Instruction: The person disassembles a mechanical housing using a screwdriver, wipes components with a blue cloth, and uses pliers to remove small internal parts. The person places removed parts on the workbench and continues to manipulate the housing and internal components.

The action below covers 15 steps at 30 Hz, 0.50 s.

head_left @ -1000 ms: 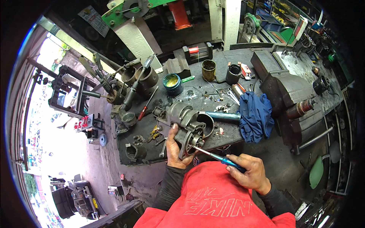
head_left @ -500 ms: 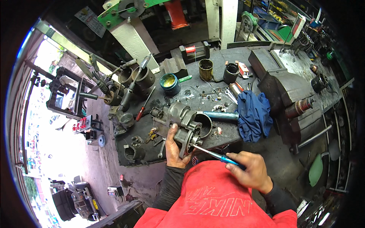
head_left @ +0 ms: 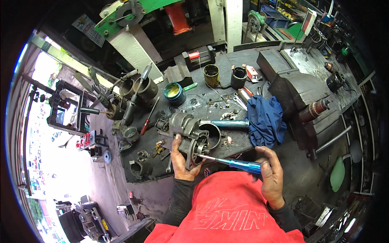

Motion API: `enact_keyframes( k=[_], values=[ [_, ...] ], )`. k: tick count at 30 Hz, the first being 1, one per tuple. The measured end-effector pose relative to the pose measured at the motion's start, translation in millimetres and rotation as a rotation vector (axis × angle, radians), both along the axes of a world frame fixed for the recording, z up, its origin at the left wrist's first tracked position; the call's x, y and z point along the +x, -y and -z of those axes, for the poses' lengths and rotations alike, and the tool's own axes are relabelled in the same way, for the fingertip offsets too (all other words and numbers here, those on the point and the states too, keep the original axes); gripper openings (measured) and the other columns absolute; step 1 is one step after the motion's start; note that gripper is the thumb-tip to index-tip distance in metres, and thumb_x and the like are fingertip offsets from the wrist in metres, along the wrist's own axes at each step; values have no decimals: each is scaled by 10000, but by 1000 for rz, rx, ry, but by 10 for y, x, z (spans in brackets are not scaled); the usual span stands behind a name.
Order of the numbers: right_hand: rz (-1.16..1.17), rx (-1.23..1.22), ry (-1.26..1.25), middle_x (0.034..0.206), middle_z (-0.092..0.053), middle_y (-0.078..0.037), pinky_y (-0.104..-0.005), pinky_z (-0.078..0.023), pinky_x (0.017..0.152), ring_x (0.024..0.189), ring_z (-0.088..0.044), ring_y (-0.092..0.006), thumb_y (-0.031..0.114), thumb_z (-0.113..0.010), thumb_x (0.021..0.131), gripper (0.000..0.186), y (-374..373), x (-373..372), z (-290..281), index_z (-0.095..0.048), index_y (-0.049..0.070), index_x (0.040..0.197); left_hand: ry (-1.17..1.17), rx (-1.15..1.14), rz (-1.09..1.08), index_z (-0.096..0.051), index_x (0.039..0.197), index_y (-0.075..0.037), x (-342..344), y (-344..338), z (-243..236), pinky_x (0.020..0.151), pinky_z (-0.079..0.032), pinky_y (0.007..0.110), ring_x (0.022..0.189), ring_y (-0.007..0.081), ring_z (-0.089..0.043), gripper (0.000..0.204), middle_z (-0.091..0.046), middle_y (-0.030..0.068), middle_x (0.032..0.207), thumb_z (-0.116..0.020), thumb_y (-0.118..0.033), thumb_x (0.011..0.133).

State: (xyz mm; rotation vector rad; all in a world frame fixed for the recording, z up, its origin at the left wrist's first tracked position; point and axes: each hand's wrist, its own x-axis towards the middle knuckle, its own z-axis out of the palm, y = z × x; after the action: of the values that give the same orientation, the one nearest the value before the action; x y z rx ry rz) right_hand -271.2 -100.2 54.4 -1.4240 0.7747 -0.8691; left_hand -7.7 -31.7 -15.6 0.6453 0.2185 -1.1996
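From my remote seat I can pick out a blue grease tub [head_left: 175,94] on the counter [head_left: 170,109]. Left of the tub lies a red-handled screwdriver [head_left: 146,124]; right of the tub I see a yellowish tin [head_left: 211,77], then a black can [head_left: 238,81], and, farther right and nearer, a crumpled blue cloth [head_left: 265,121].

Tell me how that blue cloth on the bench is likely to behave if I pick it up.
The blue cloth would probably be floppy, since it lies bunched in loose folds. It's likely light for its size, looking like plain fabric. Lifting it might nudge the blue-grey tube, whose end appears to meet its folds.
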Motion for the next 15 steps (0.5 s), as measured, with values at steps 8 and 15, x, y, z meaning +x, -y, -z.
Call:
enact_keyframes(
  k=[8, 15],
  values=[
    [51, 287, 28, 939, -586, -70, -215, -449, 518, 629, -587, -94, 232, -538, 1097, 358, 3, -30, 48, -592, -63, 1294, 102, 75, -19, -637, 1291, -92, -59, 62, -35, 703, -660, 478, 911, 289, -765, 554, -752, 111, 1129, -672, -524, 946],
    [-19, 224, -27, 915, -618, -93, -227, -472, 536, 598, -576, -94, 293, -527, 1106, 421, 21, -81, 78, -570, -61, 1329, 115, 163, -33, -649, 1283, -159, -108, 50, -121, 783, -629, 470, 949, 253, -746, 505, -748, 55, 1111, -700, -513, 926]
  ],
)
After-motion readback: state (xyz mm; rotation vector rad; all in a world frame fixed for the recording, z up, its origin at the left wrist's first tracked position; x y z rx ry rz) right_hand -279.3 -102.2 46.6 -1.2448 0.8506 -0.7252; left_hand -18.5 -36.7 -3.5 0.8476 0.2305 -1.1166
